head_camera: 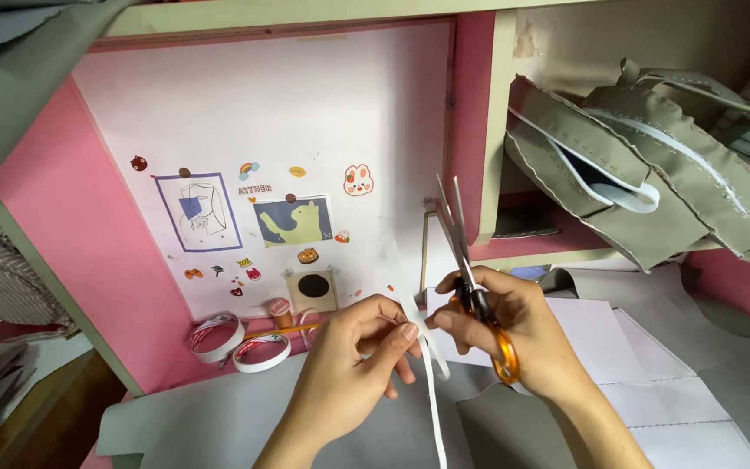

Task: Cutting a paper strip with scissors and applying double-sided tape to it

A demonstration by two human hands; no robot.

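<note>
stickers on white back panel (305,113) | blue-framed line drawing (198,211), left | dark-blue cat picture (293,221), centre | small rainbow (248,168), bunny (358,180) above | tiny red, orange ones below | no packages, screens

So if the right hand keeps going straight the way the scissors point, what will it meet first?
The right hand aims the scissors up and slightly left. The blade tips seem to meet the pink divider's edge first, though depth is unclear.
</note>
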